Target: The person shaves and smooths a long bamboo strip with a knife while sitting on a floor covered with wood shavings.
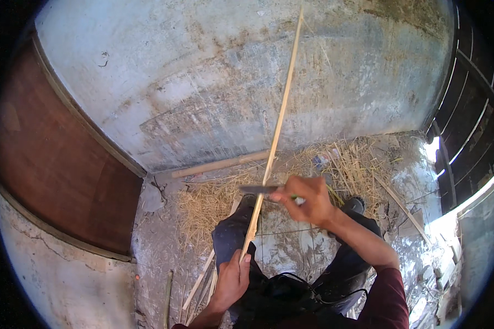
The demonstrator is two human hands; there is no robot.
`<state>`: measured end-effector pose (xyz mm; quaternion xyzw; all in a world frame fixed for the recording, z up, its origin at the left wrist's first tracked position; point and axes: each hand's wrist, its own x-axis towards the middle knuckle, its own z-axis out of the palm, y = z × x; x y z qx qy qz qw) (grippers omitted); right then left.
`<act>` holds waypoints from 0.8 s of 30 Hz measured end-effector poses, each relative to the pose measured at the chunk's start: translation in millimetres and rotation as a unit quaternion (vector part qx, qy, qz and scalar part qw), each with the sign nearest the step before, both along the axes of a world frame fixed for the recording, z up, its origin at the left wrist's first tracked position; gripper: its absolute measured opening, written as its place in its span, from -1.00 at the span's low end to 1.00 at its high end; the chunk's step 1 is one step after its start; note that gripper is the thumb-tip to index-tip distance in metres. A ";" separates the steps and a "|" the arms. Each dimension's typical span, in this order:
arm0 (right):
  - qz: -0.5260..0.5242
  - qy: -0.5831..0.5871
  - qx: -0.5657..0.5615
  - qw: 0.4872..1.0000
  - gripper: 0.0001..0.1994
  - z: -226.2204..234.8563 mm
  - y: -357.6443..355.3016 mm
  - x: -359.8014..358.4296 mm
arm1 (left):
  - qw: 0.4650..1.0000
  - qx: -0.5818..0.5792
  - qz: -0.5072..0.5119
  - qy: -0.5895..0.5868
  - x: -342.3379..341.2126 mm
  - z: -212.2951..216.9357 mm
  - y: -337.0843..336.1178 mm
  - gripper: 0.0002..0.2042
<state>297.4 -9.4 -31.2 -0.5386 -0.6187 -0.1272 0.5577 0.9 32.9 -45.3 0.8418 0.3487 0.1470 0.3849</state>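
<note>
A long thin bamboo strip [280,115] rises from my lap up across the grey wall. My left hand [230,279] grips its lower end near my left knee. My right hand [304,200] holds a knife [258,189] by the handle, its dark blade lying crosswise against the strip about a third of the way up. Both of my knees, in dark trousers, show below the hands.
A thick bamboo pole [219,164] lies along the foot of the wall. Straw-like shavings [340,164] cover the concrete floor ahead. A brown wooden door [55,159] stands at the left, a dark gate [472,126] at the right. More split strips [200,285] lie by my left leg.
</note>
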 end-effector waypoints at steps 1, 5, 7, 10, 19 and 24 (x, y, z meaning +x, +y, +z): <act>-0.017 0.012 -0.002 1.000 -0.76 1.7 0.6 6.4 | 1.000 0.002 0.001 0.004 -2.0 -2.8 -0.9 -0.68; -0.028 -0.002 -0.002 1.000 -0.76 10.3 0.7 13.7 | 0.999 0.035 0.005 -0.010 -11.9 -17.9 0.2 -0.67; -0.027 -0.016 0.005 0.999 -0.76 9.5 -0.2 15.0 | 0.999 0.045 0.007 -0.015 -13.8 -20.8 -0.3 -0.66; -0.053 -0.024 0.039 0.998 -0.75 2.6 6.5 32.2 | 1.000 0.022 0.015 0.011 -15.5 -17.6 -3.7 -0.67; -0.134 0.166 -0.016 0.977 -0.72 4.1 -11.3 63.0 | 1.000 0.020 0.008 0.011 -12.3 -4.9 -13.6 -0.73; 0.067 0.242 -0.058 0.966 -0.54 -9.4 -7.1 33.8 | 0.999 0.013 0.017 -0.033 -3.1 -11.2 -11.0 -0.75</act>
